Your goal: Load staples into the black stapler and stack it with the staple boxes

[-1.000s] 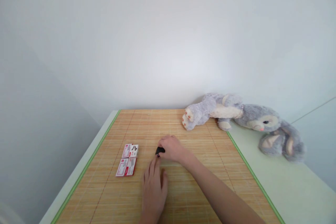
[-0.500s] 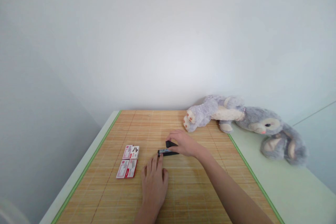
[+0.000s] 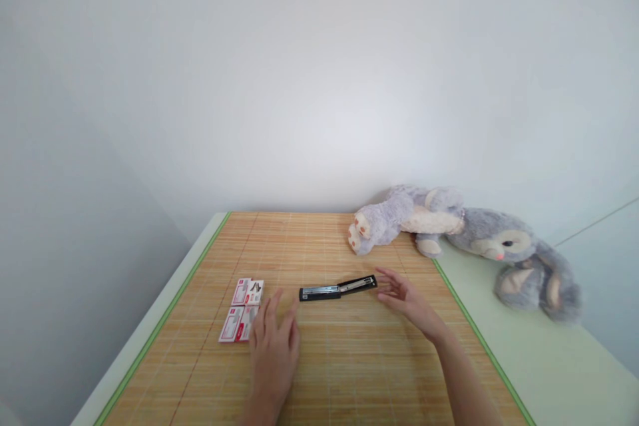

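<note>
A black stapler point(image 3: 319, 292) lies unfolded on the bamboo mat point(image 3: 299, 246), its metal inner parts facing up and its top part spread out to the right. My right hand point(image 3: 402, 296) is just beyond the stapler's right end, fingers apart and holding nothing. Left of the stapler, my left hand point(image 3: 273, 339) hovers over or rests on the mat with spread fingers, also holding nothing. Its fingers partly cover the lower of the small red and white boxes point(image 3: 232, 324). Another pair of boxes point(image 3: 241, 291) sits just above them.
A grey plush rabbit point(image 3: 499, 237) lies along the back right, its feet on the mat and its head on the pale green table point(image 3: 544, 353). A plain wall point(image 3: 309, 80) rises behind the table.
The stapler's top has swung over to the right, so it lies opened out. My right hand has let go of it and moved right. My left hand has shifted left, towards the boxes.
</note>
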A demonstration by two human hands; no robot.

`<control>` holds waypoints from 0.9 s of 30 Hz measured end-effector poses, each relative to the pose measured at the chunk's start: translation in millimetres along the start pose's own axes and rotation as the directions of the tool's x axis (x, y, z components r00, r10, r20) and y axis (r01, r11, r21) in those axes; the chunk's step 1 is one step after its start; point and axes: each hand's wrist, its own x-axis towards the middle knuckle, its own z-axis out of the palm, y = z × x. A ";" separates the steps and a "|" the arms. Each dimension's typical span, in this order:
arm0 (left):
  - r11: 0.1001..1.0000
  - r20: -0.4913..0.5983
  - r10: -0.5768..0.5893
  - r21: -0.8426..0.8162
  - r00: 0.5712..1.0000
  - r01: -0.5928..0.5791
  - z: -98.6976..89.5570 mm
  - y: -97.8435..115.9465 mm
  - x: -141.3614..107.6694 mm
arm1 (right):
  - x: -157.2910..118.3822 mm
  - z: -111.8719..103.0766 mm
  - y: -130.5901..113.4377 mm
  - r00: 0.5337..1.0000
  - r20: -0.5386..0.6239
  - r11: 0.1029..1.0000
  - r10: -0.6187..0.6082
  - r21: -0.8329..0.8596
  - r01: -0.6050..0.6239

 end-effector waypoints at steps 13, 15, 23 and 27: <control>0.984 0.304 0.083 -0.177 0.949 -0.029 -12.2 -22.2 -33.2 | -60.9 84.5 7.0 0.913 0.253 0.874 0.321 0.292 -0.388; 0.958 0.396 0.159 -0.282 0.905 -0.044 -5.1 0.5 -27.2 | -55.8 98.8 8.5 0.894 0.296 0.868 0.337 0.268 -0.417; 0.910 0.431 0.303 -0.395 0.850 -0.125 9.4 35.5 2.8 | -31.2 101.6 29.4 0.925 0.195 0.927 0.325 0.125 -0.352; 0.936 0.434 0.223 -0.347 0.873 -0.067 5.9 17.6 4.3 | -31.2 87.0 33.3 0.938 0.145 0.942 0.315 0.073 -0.328</control>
